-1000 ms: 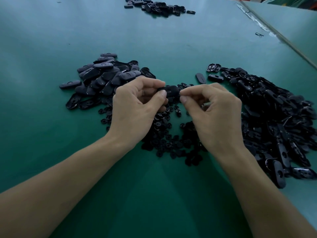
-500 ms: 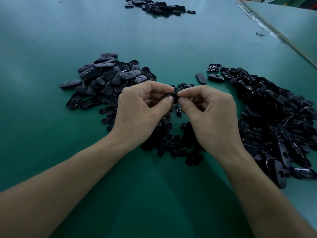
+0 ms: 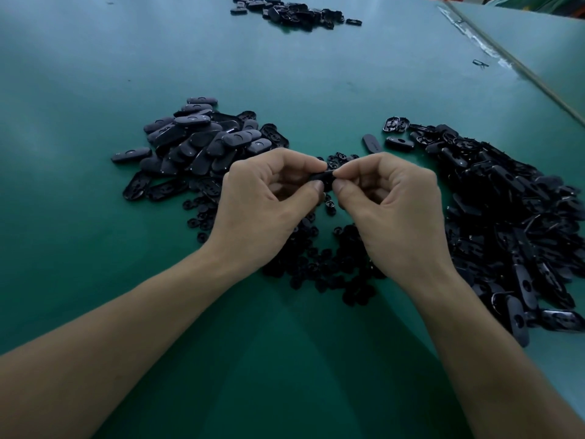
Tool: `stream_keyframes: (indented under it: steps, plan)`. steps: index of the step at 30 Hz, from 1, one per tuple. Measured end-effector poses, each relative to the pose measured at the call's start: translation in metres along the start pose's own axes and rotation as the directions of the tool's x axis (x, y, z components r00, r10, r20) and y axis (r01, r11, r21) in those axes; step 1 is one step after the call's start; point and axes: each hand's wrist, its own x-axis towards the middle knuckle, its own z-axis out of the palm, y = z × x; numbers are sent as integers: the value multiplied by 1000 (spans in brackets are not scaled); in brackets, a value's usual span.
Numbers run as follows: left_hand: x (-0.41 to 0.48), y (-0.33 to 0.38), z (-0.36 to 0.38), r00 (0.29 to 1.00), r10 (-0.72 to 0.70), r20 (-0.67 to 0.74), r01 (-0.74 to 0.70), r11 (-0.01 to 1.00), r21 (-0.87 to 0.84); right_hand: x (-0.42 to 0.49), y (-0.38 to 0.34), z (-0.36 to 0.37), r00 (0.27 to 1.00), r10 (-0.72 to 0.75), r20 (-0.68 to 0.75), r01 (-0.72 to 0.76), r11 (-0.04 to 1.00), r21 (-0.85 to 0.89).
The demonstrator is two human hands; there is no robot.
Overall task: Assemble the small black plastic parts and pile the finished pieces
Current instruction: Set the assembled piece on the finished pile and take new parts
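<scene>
From the head camera: left hand point(image 3: 262, 204) and right hand point(image 3: 395, 210) fingertip to fingertip above the green tabletop point(image 3: 95, 248), each pinching one end of a small black part point(image 3: 323, 176). Beneath them, scattered small round pieces point(image 3: 326, 264). Left, a pile of oval pieces point(image 3: 196, 144); right, a bigger heap point(image 3: 522, 223); far off, another pile point(image 3: 294, 9).

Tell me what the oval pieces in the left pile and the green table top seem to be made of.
Oval pieces: probably moulded plastic, semi-matt; soft highlights on rounded edges. Table top: smooth green mat or laminate, cannot tell which; broad dull sheen.
</scene>
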Motion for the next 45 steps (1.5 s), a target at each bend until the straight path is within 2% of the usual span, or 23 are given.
stream_keyframes:
  steps: [8, 17, 25, 33, 40, 45]
  plan:
    - [0, 0, 0, 1000, -1, -7, 1, 1000, 15, 0, 0, 0, 1000, -11, 19, 11, 1000, -24]
    - [1, 2, 1, 998, -43, -33, 42, 999, -32, 2, 2, -1, 998, 49, -27, -47, 996, 71]
    - [0, 4, 0, 999, -33, -17, 32, 999, -17, 0, 1, 3, 1000, 15, 21, -17, 995, 103]
    - [0, 4, 0, 999, -7, 32, 7, 1000, 14, 0, -1, 3, 998, -57, 18, 57, 998, -9]
    - [0, 4, 1, 999, 8, 36, -10, 999, 50, -1, 0, 4, 997, -73, 6, 73, 997, -33]
    - [1, 2, 0, 1000, -16, 11, 15, 999, 37, -1, -1, 1, 996, -62, 65, 58, 997, 56]
